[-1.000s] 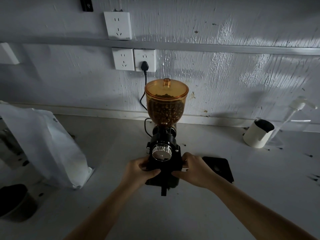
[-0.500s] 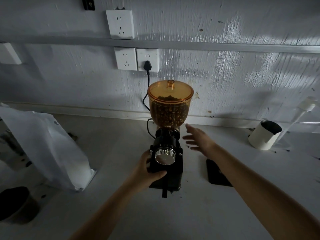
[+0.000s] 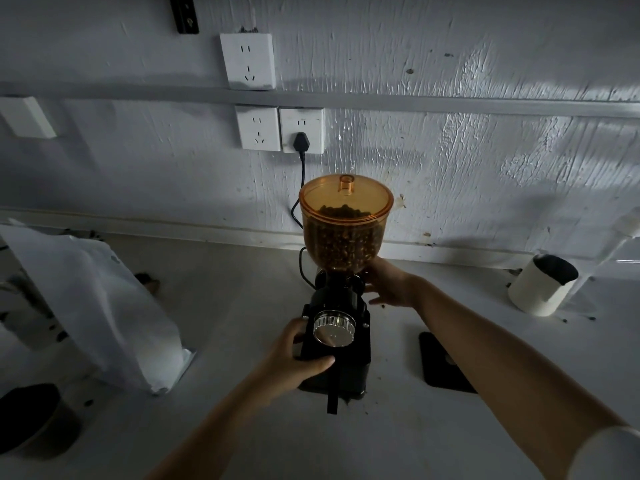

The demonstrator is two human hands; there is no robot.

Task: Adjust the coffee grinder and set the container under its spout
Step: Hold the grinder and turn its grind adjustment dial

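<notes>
A black coffee grinder stands on the counter mid-frame, with a silver dial on its front and an amber hopper full of beans on top. My left hand grips the grinder's body on its left side, thumb across the front below the dial. My right hand reaches to the neck just under the hopper on the right; its fingertips are hidden behind the grinder. A white container with a dark inside stands far right by the wall, apart from the grinder.
A white bag leans at the left. A dark bowl sits at the lower left edge. A flat black pad lies right of the grinder. The grinder's cord runs up to a wall socket. A pump bottle stands far right.
My right hand left the grinder's body, swung up and back, and now touches the neck under the hopper. My left hand kept its grip on the body.
</notes>
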